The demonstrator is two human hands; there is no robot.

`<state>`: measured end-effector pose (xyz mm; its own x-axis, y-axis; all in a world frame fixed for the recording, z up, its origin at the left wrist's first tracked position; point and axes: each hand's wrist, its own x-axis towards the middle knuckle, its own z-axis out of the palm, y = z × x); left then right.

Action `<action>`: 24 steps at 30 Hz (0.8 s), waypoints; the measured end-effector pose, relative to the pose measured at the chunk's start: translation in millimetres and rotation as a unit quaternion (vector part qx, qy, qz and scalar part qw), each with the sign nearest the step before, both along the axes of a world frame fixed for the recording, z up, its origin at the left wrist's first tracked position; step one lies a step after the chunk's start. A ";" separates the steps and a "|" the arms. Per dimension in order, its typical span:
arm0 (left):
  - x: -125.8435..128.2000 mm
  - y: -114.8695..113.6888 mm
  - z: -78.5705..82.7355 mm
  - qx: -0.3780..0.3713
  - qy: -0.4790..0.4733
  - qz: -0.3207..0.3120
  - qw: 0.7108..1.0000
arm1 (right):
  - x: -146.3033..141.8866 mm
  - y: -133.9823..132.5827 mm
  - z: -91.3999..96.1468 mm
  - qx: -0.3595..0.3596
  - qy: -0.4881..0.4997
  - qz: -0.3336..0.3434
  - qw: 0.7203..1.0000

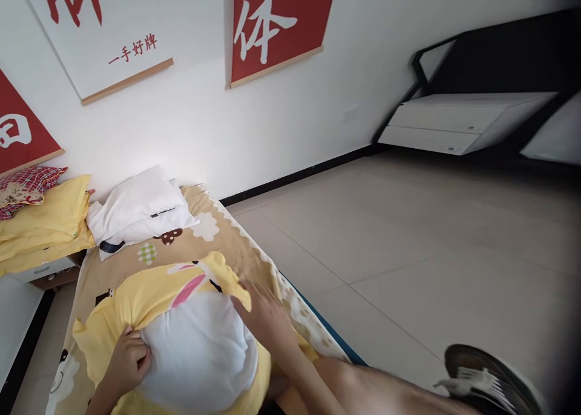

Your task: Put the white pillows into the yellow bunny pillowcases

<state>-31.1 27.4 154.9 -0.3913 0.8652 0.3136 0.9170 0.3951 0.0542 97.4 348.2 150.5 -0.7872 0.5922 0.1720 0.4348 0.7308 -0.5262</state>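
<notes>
A white pillow [200, 348] lies on the bed in front of me, partly covered by a yellow pillowcase [136, 294] with a rabbit print. My left hand [129, 357] is closed on the pillowcase's edge, at the left side of the pillow. Over on the right side, my right hand [265, 315] holds the opposite edge, its fingertips partly hidden by the yellow cloth. White filling bulges out between the two hands, and yellow fabric also shows beneath it.
A second white pillow [140, 206] rests at the head of the bed [245, 245]. Yellow bedding [49, 221] and a plaid cushion [31, 188] are piled on a cabinet to the left. A shoe [485, 379] is at lower right, and a black-framed desk [499, 58] stands at the back right.
</notes>
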 end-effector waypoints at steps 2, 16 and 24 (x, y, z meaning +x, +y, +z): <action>6.0 -7.7 4.8 0.018 0.003 -0.002 1.000 | -31.2 -3.8 9.8 0.038 0.002 0.044 0.998; -5.6 -32.7 117.9 0.313 0.018 -0.049 0.948 | -13.2 -4.0 33.7 0.270 0.231 0.031 0.934; -25.0 -25.9 46.0 0.143 -0.142 0.098 0.974 | -32.9 4.7 -7.1 0.241 0.044 0.084 0.966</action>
<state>-56.1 1.5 200.9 -0.6470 0.6579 0.3854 0.7568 0.4928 0.4294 64.5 352.9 143.5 -0.8348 0.2922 0.4666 0.2580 0.9563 -0.1372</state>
